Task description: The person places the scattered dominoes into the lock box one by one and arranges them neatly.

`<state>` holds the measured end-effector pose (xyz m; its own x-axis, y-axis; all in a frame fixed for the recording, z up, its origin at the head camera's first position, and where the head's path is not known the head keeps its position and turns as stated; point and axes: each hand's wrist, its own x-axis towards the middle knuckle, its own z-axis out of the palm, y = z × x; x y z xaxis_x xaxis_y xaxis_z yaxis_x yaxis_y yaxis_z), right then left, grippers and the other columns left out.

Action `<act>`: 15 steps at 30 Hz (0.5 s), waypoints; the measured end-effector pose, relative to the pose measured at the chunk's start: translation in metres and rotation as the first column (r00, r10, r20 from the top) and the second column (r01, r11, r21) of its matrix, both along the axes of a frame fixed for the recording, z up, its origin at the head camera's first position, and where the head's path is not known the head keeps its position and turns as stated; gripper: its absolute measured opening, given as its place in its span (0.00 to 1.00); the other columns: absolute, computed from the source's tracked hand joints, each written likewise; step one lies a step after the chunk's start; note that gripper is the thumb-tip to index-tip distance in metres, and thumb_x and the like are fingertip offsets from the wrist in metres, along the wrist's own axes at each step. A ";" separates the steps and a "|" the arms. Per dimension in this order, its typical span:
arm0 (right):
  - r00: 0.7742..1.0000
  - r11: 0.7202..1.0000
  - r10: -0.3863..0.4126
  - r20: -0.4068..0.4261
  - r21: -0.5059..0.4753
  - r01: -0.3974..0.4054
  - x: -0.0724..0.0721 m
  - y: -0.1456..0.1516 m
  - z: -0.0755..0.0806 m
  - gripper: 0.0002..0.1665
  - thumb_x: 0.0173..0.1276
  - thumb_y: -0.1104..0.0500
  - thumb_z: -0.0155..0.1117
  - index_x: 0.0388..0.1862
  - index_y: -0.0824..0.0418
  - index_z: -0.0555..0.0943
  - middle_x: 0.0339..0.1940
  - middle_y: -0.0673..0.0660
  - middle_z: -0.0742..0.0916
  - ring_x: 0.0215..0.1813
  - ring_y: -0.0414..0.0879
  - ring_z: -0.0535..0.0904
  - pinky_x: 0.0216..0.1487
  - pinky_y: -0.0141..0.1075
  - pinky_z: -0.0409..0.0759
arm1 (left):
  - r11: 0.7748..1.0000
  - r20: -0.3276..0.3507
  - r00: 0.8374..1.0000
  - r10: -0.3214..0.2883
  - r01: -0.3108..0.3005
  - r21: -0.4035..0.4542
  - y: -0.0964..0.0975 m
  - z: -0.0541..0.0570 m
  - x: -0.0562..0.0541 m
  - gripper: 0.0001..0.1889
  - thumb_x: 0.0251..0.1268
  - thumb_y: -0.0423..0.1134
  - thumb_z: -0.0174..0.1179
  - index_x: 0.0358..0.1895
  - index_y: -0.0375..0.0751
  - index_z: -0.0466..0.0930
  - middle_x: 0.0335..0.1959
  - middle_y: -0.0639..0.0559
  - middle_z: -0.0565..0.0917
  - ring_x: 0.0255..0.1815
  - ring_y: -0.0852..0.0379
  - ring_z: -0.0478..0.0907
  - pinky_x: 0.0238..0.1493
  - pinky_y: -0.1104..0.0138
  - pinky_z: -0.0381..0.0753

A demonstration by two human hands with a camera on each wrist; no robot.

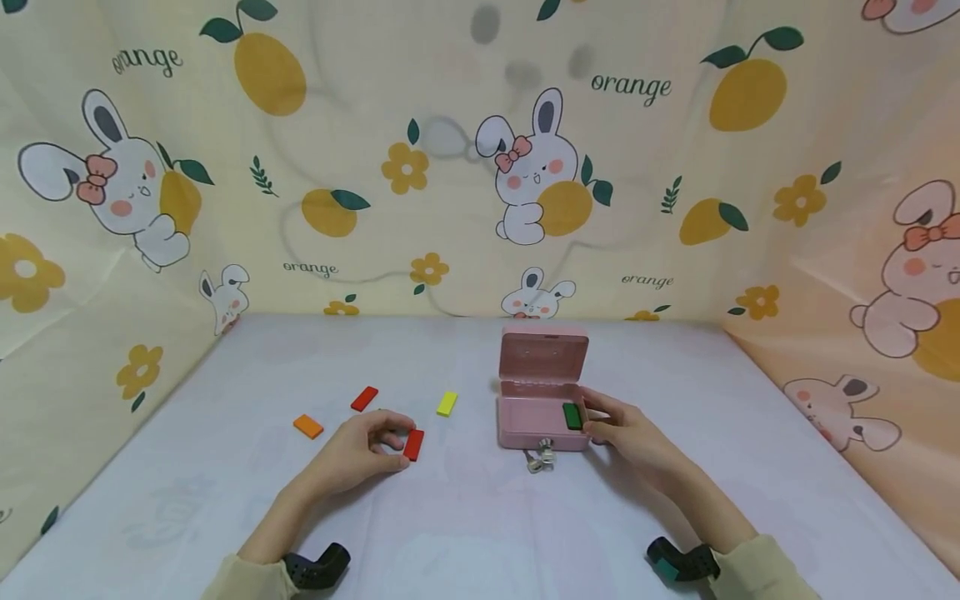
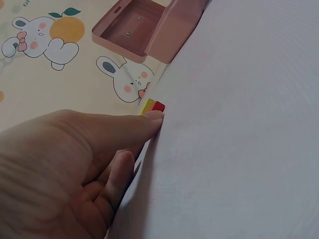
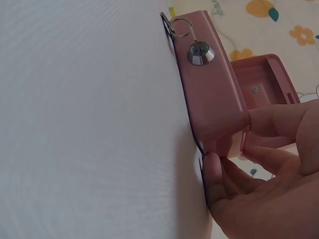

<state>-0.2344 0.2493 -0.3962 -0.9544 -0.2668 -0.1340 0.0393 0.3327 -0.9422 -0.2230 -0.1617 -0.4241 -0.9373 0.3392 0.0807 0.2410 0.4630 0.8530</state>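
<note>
Between thumb and fingers, my left hand (image 1: 367, 446) pinches a small red block (image 1: 413, 445) over the table, left of the box. Only the red block's end (image 2: 158, 106) shows in the left wrist view. A pink cash box (image 1: 517, 437) stands with its lid (image 1: 543, 358) raised. Inside at its right end is a green block (image 1: 572, 416). My right hand (image 1: 637, 437) grips the box's right side, thumb at the rim and fingers along the outer wall. Keys (image 1: 540, 458) hang from the lock (image 3: 201, 53) on the front.
Left of the box lie a yellow block (image 1: 447, 404), another red block (image 1: 364, 398) and an orange block (image 1: 307, 427). A speck of green shows behind the left hand, mostly hidden. White cloth (image 1: 465, 533) covers the table, and a rabbit-print curtain (image 1: 450, 75) hangs behind.
</note>
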 end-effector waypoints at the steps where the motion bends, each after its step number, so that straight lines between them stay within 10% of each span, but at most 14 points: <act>1: 1.000 1.000 0.003 0.001 -0.002 -0.003 0.000 0.000 0.000 0.36 0.76 0.62 0.55 0.79 0.55 0.57 0.75 0.64 0.64 0.70 0.60 0.62 0.68 0.57 0.59 | 1.000 -0.002 1.000 0.001 -0.001 -0.002 0.000 0.000 0.000 0.23 0.52 0.33 0.75 0.54 0.42 0.81 0.48 0.52 0.82 0.44 0.55 0.78 0.42 0.68 0.80; 15: 1.000 1.000 0.000 -0.003 0.003 0.000 0.000 -0.001 0.001 0.36 0.76 0.63 0.54 0.79 0.55 0.57 0.74 0.65 0.66 0.68 0.60 0.64 0.67 0.55 0.62 | 1.000 0.000 1.000 -0.009 0.009 -0.023 -0.001 -0.002 0.000 0.24 0.52 0.37 0.76 0.55 0.44 0.81 0.49 0.55 0.82 0.46 0.55 0.78 0.43 0.67 0.80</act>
<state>-0.2340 0.2486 -0.3956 -0.9547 -0.2667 -0.1322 0.0366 0.3358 -0.9412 -0.2232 -0.1629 -0.4261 -0.9342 0.3493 0.0728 0.2453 0.4806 0.8419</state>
